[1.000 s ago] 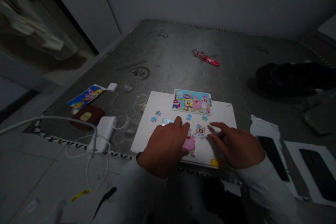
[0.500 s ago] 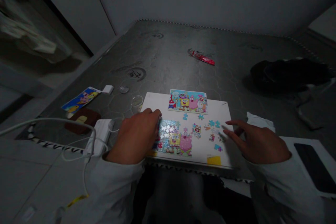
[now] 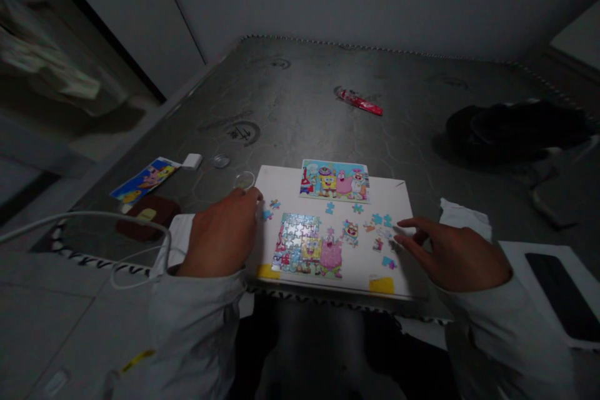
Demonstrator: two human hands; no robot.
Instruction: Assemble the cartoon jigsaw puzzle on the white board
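A partly joined jigsaw puzzle [image 3: 309, 247] with cartoon figures lies on a white board [image 3: 281, 182]. My left hand [image 3: 225, 231] is at the board's left edge, fingers curled; what they hold, if anything, is hidden. Two small loose pieces [image 3: 270, 209] lie just right of it. My right hand [image 3: 457, 253] hovers at the board's right side, thumb and forefinger apart, beside loose puzzle pieces [image 3: 382, 220]. A small joined cluster [image 3: 350, 232] sits between these and the puzzle. Above them lies the reference picture card [image 3: 334, 180].
Left of the board are a clear round lid [image 3: 244, 180], a brown case [image 3: 147, 215], a colourful card [image 3: 145, 180] and a white cable [image 3: 94, 215]. A red packet [image 3: 360, 102] lies farther back. At right are a black bag [image 3: 515, 134] and a box picturing a phone [image 3: 562, 290].
My left hand has moved left, off the puzzle's left side to the board's edge, uncovering two loose pieces. My right hand has shifted only slightly left.
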